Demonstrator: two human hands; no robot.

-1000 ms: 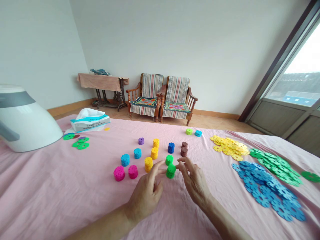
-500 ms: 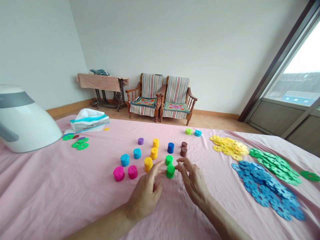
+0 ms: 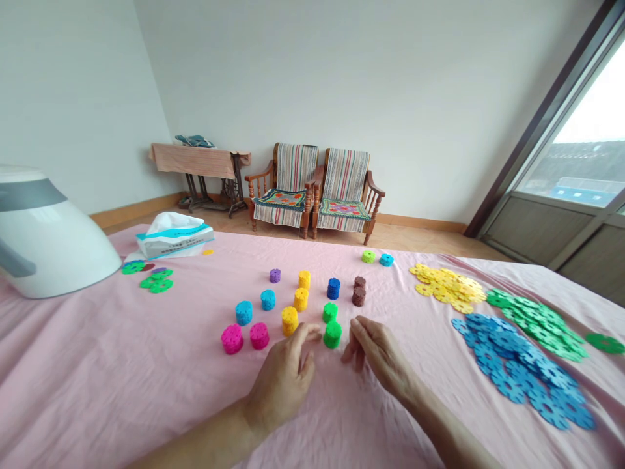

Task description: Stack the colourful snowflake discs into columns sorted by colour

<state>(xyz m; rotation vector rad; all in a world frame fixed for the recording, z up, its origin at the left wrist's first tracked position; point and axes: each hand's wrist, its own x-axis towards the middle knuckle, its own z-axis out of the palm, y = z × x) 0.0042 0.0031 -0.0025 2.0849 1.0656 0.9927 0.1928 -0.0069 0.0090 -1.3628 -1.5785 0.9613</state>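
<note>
1. Reference: clock directions are taken from the gap between the hands, with 12 o'clock straight ahead.
2. Surroundings: a pink bedsheet [image 3: 122,391] carries rows of stacked plastic snowflake discs. At 12 o'clock, a second green stack [image 3: 330,312] stands just behind the near one, and a blue stack [image 3: 333,288] lies beyond it. At 1 o'clock is a brown stack [image 3: 359,292]. At 11 o'clock are two yellow stacks [image 3: 301,299]. At 10 o'clock, a third yellow stack [image 3: 290,320] stands near the left hand. At 9 o'clock are two magenta stacks [image 3: 232,339].
3. Loose stock: yellow discs [image 3: 448,285] lie at 2 o'clock; blue discs [image 3: 512,371] and green discs [image 3: 537,322] lie at 3 o'clock. A tissue box [image 3: 174,236] sits at 10 o'clock, far off, beside a white appliance [image 3: 43,234].
4. Item of interest: the near green stack [image 3: 333,334] stands upright on the sheet, between the hands.
5. Left hand [image 3: 283,374]: narrowly open, fingers loosely curled, holding nothing. Its fingertips [image 3: 312,332] are just beside the near green stack; contact cannot be confirmed.
6. Right hand [image 3: 375,355]: narrowly open, fingers lightly curved, holding nothing. It is near the stack, apart from it, and its fingertips [image 3: 354,335] rest at or just above the sheet.
</note>
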